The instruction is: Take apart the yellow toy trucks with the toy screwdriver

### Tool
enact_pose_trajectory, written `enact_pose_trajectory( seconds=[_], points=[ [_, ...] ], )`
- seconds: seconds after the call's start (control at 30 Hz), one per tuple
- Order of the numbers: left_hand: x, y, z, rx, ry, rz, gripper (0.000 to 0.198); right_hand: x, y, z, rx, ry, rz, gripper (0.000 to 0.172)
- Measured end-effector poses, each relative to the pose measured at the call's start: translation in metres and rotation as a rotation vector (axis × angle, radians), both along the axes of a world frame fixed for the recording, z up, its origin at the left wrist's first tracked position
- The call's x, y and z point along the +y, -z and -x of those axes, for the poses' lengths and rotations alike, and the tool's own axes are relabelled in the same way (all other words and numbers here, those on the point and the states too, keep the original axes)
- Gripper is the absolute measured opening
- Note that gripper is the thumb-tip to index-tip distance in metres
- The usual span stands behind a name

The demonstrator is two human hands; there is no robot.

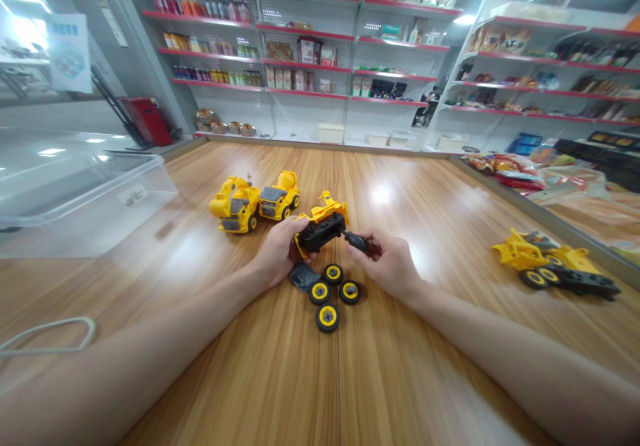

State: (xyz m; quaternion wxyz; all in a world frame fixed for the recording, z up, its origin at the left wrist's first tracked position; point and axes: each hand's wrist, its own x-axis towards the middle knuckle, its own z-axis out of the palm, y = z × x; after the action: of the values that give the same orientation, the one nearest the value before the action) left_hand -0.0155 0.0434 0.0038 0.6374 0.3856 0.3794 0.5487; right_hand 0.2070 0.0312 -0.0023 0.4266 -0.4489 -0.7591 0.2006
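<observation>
My left hand (280,249) is closed around a yellow and black toy truck body (323,231), which is tilted so its black underside faces me. It has no wheels on it. In my right hand (393,259) is a small black screwdriver (357,240), its tip at the right end of the black chassis. Whether the tip sits in a screw is too small to tell. Below my hands lie several loose black wheels with yellow hubs (327,317). A dark grey plastic piece (304,277) rests beside them, near my left fingers.
Two yellow toy trucks, an excavator-like one (235,205) and a mixer (280,195), stand at the back left. Partly dismantled toy parts (557,265) lie at right. A clear plastic bin (85,199) and a white cable (75,323) are at left. Stocked shelves (305,29) stand behind the wooden table (400,379).
</observation>
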Motion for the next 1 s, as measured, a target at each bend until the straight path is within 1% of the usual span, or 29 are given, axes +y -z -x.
enact_pose_trajectory(
  seconds=[0.13,0.43,0.53,0.67,0.9,1.0],
  points=[
    [0.0001,0.0022,-0.0006,-0.001,0.014,-0.046,0.025,-0.0011,-0.0022,-0.0002,-0.091,0.049,-0.015,0.028],
    [-0.0005,0.0038,-0.0028,0.050,0.035,-0.127,0.027,-0.0027,-0.0064,-0.0005,-0.143,0.008,-0.039,0.035],
    [-0.0020,0.0037,-0.0032,0.057,0.044,-0.133,0.026,-0.0024,-0.0062,-0.0005,-0.168,-0.003,-0.044,0.039],
    [-0.0036,0.0032,-0.0033,0.069,0.043,-0.135,0.026,-0.0017,-0.0055,-0.0008,-0.188,0.027,-0.057,0.043],
    [-0.0036,0.0030,-0.0026,0.069,0.037,-0.119,0.027,0.0001,-0.0045,-0.0021,-0.191,0.046,-0.039,0.048],
    [-0.0032,0.0039,-0.0022,0.059,0.031,-0.119,0.026,0.0009,-0.0033,-0.0028,-0.184,0.031,-0.028,0.048]
  ],
)
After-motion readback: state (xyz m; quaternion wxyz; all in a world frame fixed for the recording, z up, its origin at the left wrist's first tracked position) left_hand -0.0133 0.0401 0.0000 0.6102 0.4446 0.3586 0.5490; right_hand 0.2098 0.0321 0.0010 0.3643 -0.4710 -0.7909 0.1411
